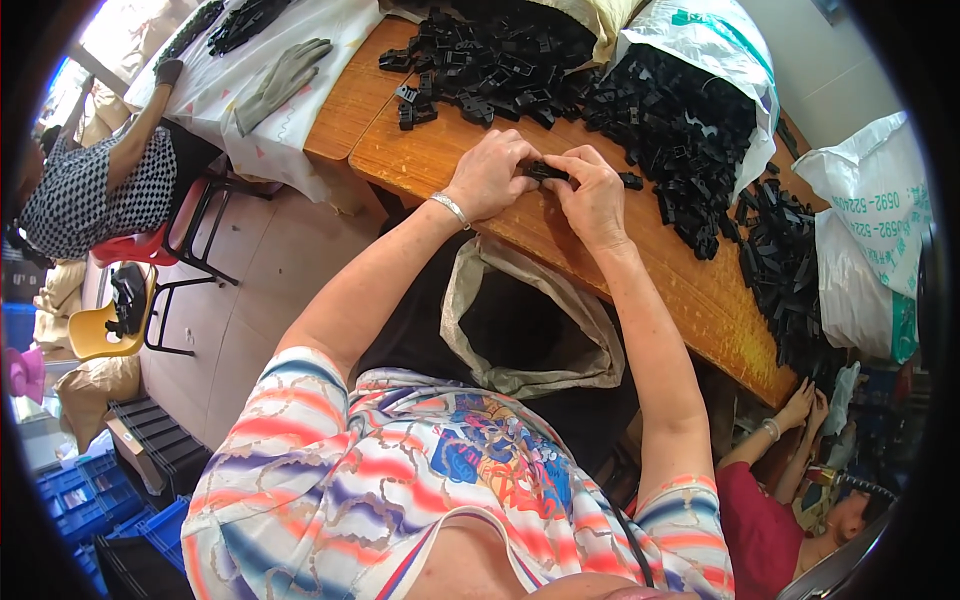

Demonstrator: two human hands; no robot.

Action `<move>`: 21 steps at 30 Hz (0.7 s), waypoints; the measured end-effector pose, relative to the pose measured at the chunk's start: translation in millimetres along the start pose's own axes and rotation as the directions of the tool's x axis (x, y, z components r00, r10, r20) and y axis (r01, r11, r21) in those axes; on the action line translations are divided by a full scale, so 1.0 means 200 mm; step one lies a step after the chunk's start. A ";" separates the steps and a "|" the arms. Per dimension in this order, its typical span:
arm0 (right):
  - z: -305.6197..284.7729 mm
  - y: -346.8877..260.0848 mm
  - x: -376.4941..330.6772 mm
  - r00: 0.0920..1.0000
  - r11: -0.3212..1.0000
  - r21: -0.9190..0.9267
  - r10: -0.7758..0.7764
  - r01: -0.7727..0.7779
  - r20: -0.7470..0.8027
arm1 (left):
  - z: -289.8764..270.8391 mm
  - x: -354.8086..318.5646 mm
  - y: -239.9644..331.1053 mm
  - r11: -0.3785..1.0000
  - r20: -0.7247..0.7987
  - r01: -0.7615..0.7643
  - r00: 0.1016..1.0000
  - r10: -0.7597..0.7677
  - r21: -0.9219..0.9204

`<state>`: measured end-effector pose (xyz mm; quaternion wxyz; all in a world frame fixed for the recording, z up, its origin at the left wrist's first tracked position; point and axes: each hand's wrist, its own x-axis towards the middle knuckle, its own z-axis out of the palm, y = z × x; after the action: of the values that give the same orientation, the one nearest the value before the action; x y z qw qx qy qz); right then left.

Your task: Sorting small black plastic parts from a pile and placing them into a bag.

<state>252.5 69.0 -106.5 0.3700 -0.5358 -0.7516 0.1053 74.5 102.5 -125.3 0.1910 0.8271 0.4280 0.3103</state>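
Note:
Above the front edge of the wooden table (pixel 660 265), my left hand (pixel 492 178) and my right hand (pixel 592 200) meet at a small black plastic part (pixel 546 172). The fingers of both are closed on it, thumbs pressed in, and they hide much of its shape. Another short black piece (pixel 630 181) shows just past my right hand; whether it is joined to the held part I cannot tell. A heap of black plastic parts (pixel 500 70) lies beyond my hands, and a second heap (pixel 680 130) spills from a white sack to the right.
Below my hands an open woven sack (pixel 465 290) gapes at my lap. White sacks (pixel 865 230) stand on the right. A grey glove (pixel 283 85) lies on a covered table at the left. Co-workers sit at far left and lower right, near a yellow chair (pixel 95 325) and blue crates (pixel 90 495).

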 end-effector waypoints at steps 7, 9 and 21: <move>0.05 -0.01 -0.10 0.963 0.899 -0.348 -0.266 0.266 0.049 | -0.02 -0.02 -0.01 1.000 0.000 0.000 1.000 0.000 -0.008; 0.07 -0.01 -0.11 0.959 0.883 -0.379 -0.280 0.278 0.050 | -0.02 -0.01 -0.03 0.999 -0.054 -0.045 0.998 0.043 -0.028; -0.13 -0.26 -0.60 0.983 0.996 0.050 -0.086 0.079 0.164 | -0.27 0.00 -0.25 0.894 -0.173 -0.150 0.955 0.242 0.422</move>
<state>250.6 -64.0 -112.1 0.3217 -0.4856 -0.7988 0.1504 8.7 133.9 -114.3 -0.0655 0.8479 0.4154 0.3229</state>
